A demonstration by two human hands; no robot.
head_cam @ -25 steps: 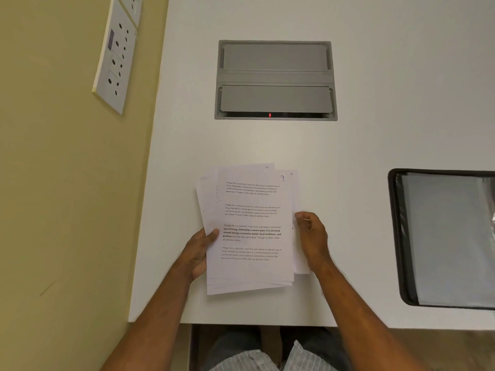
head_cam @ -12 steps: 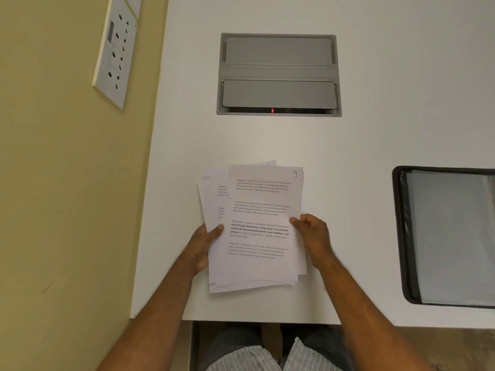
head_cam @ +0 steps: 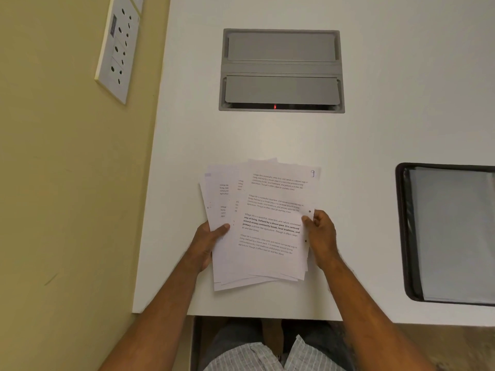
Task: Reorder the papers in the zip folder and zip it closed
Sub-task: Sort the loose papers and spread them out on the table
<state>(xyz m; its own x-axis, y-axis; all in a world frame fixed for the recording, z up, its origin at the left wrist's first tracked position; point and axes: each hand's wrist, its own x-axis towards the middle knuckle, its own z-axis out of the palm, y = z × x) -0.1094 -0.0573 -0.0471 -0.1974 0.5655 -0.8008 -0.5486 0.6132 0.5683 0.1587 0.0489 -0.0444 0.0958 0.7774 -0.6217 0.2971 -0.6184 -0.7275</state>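
A fanned stack of printed white papers is held over the white desk near its front edge. My left hand grips the stack's left side, thumb on top. My right hand pinches the right edge of the top sheet, which carries a handwritten 9 in its upper right corner. The zip folder, black-edged with a grey translucent cover, lies on the desk at the right, partly cut off by the frame edge. I cannot tell whether its zip is open.
A grey cable-box hatch with a red light is set into the desk behind the papers. A yellow wall with a white socket panel borders the desk's left edge. My lap shows below the desk front.
The sheet marked 9 has slid from under the stack's right side onto the top and shifted right, fanning the lower sheets out to the left. Both hands stayed on the stack's sides.
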